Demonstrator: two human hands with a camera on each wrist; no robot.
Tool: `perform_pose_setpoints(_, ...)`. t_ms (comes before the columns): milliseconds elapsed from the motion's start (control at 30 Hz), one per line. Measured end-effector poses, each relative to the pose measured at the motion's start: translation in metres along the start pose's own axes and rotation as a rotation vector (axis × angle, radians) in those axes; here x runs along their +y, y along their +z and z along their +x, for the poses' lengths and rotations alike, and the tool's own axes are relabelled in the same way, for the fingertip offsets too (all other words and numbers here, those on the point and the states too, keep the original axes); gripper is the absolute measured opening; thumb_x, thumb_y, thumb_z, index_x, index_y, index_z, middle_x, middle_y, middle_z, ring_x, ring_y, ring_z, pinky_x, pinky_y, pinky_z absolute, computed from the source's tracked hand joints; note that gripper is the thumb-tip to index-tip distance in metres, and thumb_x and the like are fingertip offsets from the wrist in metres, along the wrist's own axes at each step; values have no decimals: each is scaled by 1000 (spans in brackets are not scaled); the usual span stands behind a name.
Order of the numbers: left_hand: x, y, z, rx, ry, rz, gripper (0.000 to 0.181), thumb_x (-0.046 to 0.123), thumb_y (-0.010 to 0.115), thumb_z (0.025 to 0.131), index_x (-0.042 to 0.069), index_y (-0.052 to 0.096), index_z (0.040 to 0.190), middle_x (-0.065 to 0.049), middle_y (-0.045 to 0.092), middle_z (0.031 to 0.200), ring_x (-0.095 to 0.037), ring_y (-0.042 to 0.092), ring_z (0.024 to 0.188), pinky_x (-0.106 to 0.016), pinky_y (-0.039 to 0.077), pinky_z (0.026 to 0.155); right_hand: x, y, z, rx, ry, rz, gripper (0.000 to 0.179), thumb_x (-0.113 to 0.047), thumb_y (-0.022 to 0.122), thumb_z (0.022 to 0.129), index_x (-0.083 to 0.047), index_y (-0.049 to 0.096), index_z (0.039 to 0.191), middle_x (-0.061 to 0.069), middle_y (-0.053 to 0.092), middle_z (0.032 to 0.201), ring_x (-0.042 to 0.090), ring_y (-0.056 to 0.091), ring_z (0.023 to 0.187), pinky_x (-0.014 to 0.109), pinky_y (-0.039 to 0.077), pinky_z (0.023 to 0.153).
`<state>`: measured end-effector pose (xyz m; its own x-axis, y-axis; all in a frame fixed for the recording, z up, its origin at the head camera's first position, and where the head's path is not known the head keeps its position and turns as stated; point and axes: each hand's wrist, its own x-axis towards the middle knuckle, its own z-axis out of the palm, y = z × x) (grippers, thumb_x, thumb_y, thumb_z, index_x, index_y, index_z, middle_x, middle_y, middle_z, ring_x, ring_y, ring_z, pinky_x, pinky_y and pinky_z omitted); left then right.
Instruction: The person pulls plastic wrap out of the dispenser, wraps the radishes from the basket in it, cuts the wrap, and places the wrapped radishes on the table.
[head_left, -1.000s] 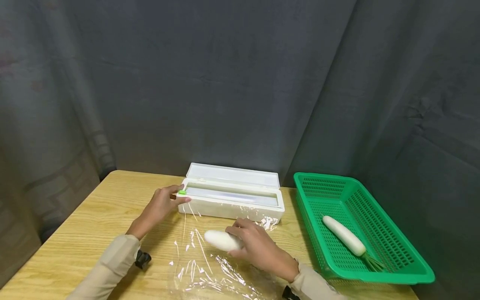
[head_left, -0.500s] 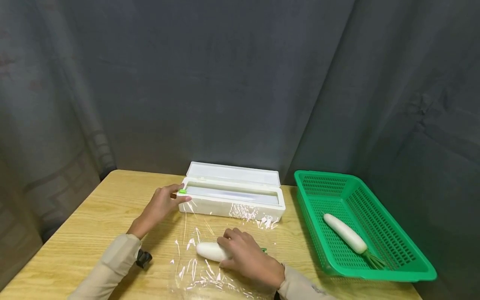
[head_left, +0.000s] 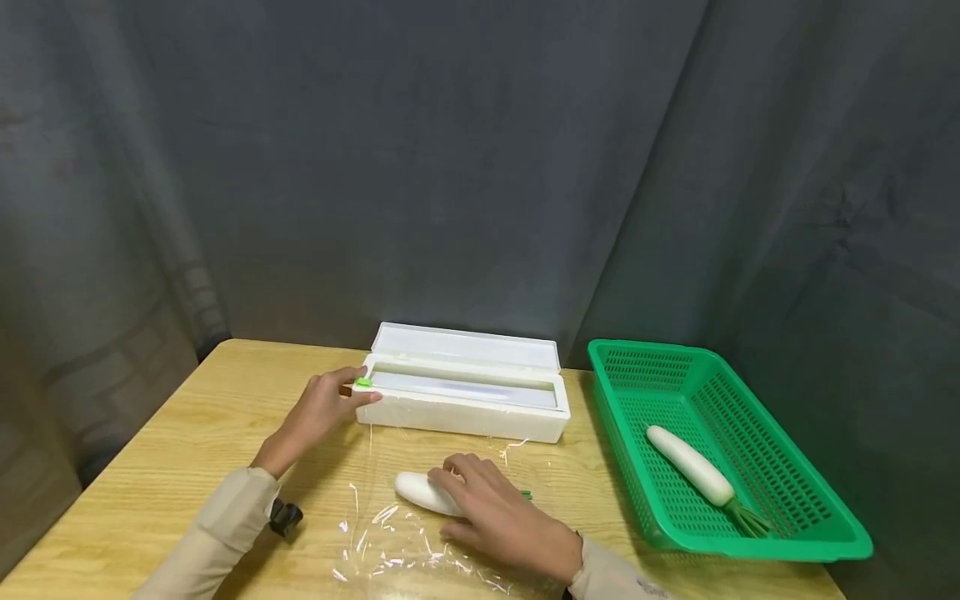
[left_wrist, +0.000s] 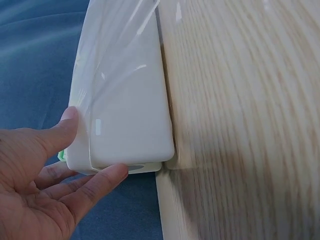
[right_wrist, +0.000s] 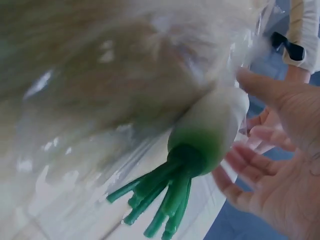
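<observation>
My left hand [head_left: 318, 412] grips the left end of a white cling film dispenser [head_left: 461, 421], whose lid stands raised. In the left wrist view, the thumb lies at one edge of the dispenser [left_wrist: 130, 110] and the fingers at its end. Clear film [head_left: 420, 554] spreads from the dispenser's front over the table. A white radish [head_left: 423, 490] with green stalks lies on the film. Over it is my right hand [head_left: 495, 517], fingers spread and thumb apart from its near side. The right wrist view shows the radish's green stem end [right_wrist: 192, 155] beside loosely bent fingers.
A green plastic basket [head_left: 637, 500] stands at the right of the wooden table [head_left: 225, 417], with a second white radish [head_left: 690, 462] in it. A dark curtain [head_left: 465, 167] hangs behind the table.
The right hand has moved the radish toward the lower left and laid it on the film; its fingers have since loosened. The left hand has stayed at the dispenser's end.
</observation>
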<state>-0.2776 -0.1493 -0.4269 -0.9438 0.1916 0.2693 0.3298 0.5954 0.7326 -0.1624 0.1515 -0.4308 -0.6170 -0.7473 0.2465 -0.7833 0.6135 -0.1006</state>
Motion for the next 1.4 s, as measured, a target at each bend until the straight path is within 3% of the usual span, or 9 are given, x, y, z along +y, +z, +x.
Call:
perform_pose_setpoints(167,2,0,0,-13,21,11,57,20,79,95,-11,59,139,-30,66,133,-44,71,109,-48,61,83,3,-1,-6,49,-102,-71,40,-31,78,95,-14,62,127,0,57,124,14,55,110,33,49,98)
perform_pose_setpoints(333,10,-1,-5,37,75,49,67,18,81,94,-7,50,147,-33,58,141,-50,62,122,-55,58,89,2,-5,-15,26,-185,-108,21,-34,73,100,-17,64,108,-8,54,101,5,49,86,20,45,77)
perform_pose_setpoints(467,18,3,-10,196,269,112,60,12,85,89,-5,57,139,-28,57,140,-44,55,129,-57,49,102,3,-11,-21,-41,-180,-117,22,-38,71,101,-21,60,92,-13,48,82,-1,37,68,13,31,61)
perform_pose_setpoints(533,23,5,-14,269,399,127,50,9,87,85,-2,64,129,-21,61,134,-37,57,127,-43,46,109,4,-14,-25,-60,-163,-127,29,-44,70,100,-22,57,86,-15,45,76,-3,32,62,13,27,57)
perform_pose_setpoints(633,31,8,-19,272,561,103,38,5,89,81,4,69,113,-10,66,121,-26,62,113,-29,50,96,4,-18,-31,-89,-126,-118,35,-52,71,97,-25,54,81,-18,41,71,-3,31,59,14,26,56)
perform_pose_setpoints(833,42,16,-43,-51,662,49,22,19,87,86,19,69,100,13,67,99,-10,63,91,-32,54,83,6,-20,-35,-146,-116,-71,33,-48,78,90,-26,55,80,-21,39,69,-5,32,60,13,25,56)
perform_pose_setpoints(1033,54,21,-71,-471,520,5,19,39,84,86,29,68,89,22,61,84,0,54,78,-21,49,71,7,-16,-39,-161,-138,-59,34,-37,83,84,-25,53,75,-20,32,63,-5,25,57,12,19,53)
perform_pose_setpoints(1167,61,21,-83,-671,417,93,27,42,91,74,28,69,82,22,58,78,6,47,72,-16,43,69,6,-17,-41,-151,-139,-54,34,-28,82,82,-25,50,70,-19,29,62,-4,21,56,12,17,52)
perform_pose_setpoints(1400,63,27,-100,-733,371,349,35,31,97,65,28,64,75,23,50,71,7,39,67,-21,41,75,1,-23,-43,-245,-96,-20,33,-17,76,87,-26,50,69,-19,34,63,-4,27,58,12,21,52)
